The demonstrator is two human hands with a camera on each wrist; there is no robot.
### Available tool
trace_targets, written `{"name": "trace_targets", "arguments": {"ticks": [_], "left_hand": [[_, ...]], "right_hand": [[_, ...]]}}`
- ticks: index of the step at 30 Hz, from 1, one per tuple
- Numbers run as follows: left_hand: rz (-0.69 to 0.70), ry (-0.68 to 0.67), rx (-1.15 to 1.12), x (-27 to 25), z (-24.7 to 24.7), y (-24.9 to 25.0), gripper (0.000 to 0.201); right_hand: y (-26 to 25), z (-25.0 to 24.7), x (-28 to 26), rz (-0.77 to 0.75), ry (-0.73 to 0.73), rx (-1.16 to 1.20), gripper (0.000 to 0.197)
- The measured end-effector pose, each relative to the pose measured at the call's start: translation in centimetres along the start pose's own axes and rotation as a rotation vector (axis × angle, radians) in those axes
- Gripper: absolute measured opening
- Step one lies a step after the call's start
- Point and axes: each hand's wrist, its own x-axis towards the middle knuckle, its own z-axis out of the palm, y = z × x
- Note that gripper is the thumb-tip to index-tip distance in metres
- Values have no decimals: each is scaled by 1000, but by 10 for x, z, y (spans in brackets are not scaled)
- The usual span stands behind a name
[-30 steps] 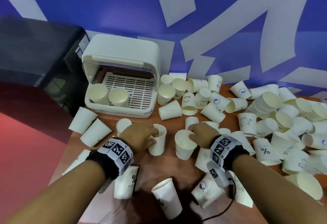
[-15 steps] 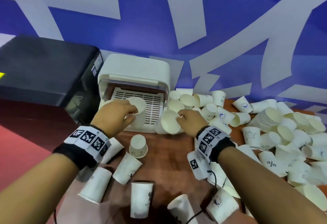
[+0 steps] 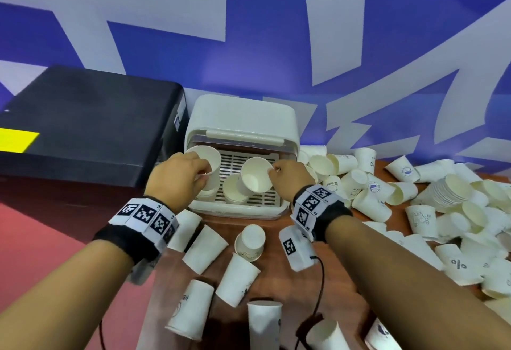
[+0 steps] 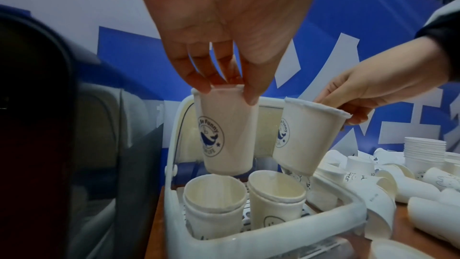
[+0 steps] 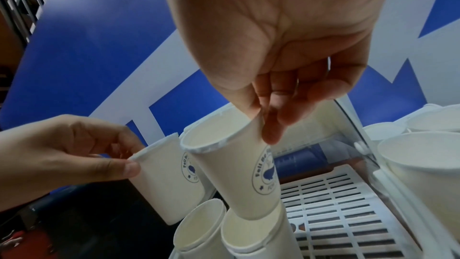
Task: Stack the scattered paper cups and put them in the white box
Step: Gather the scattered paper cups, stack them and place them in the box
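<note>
Crowding the white box (image 3: 241,117): loose cups (image 3: 370,203), perhaps touching.

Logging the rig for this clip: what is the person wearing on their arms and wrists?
Both forearms are bare. The left wrist carries a black band wrapped in white panels printed with black square code markers. The right wrist has the same, plus a white marker block hanging beneath it, with a thin black cable trailing down.
</note>
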Motion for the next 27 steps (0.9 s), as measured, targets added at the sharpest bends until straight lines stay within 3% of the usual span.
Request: {"name": "trace_targets", "arguments": {"ticks": [27], "left_hand": [[-23,-240,56,18,50,-23,22]], "right_hand": [[-2,53,36,92,-199,-51,34]]}}
